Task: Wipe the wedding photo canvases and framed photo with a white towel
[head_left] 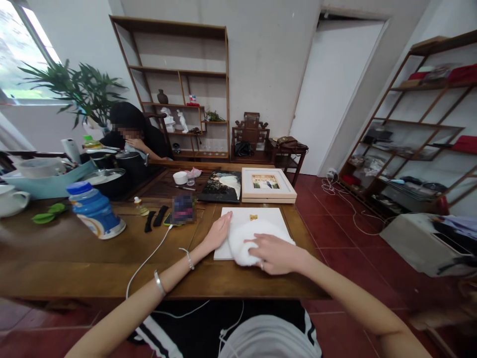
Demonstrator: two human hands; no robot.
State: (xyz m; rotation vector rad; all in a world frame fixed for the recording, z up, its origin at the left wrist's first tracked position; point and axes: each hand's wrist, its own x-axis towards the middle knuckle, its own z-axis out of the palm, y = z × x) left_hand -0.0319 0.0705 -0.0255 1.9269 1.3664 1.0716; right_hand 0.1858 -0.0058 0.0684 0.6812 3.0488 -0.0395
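Observation:
A flat white board [270,213] lies near the table's front edge, with a small yellow-brown shape [254,217] on its upper part. My left hand [218,231] rests along the board's left edge, fingers stretched out and holding nothing. On the board, my right hand [278,253] presses a bunched, fluffy white cloth [242,233], its fingers curled into the cloth. The cloth covers much of the board's lower half and hangs slightly over its front edge.
Behind the board lie a framed photo [265,181] and a dark picture panel [222,186]. Left are a phone [182,209] with a white cable, black strips [149,221], and a blue-capped bottle [95,209]. A person [130,129] sits across the table.

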